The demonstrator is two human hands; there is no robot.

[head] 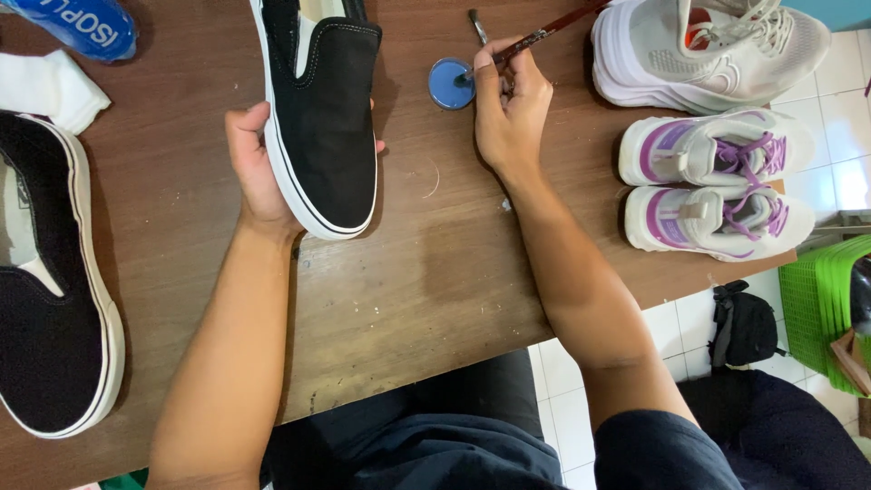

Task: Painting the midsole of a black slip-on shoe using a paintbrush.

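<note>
Left hand [259, 168]: closed around the black slip-on shoe [327, 118], palm under the sole, fingertips showing past the far side; shoe held above the wooden table [426, 272], toe toward the person.
Right hand [510, 109]: fingers pinched shut on a thin paintbrush [535, 38]; bristle end rests in the small blue lid [451, 83], which sits on the table just beside the hand.
Open room: bare wood between the forearms and toward the near edge.
Table edge: right corner ends close under the purple-laced sneakers [717, 192].
Right-side obstacles: white sneaker [708, 50] near the brush handle.
Left-side obstacles: second black slip-on [50, 290], white cloth [50, 86], blue bottle [77, 25].
Off table: green basket [821, 299], black bag [746, 325] on the tiled floor.
</note>
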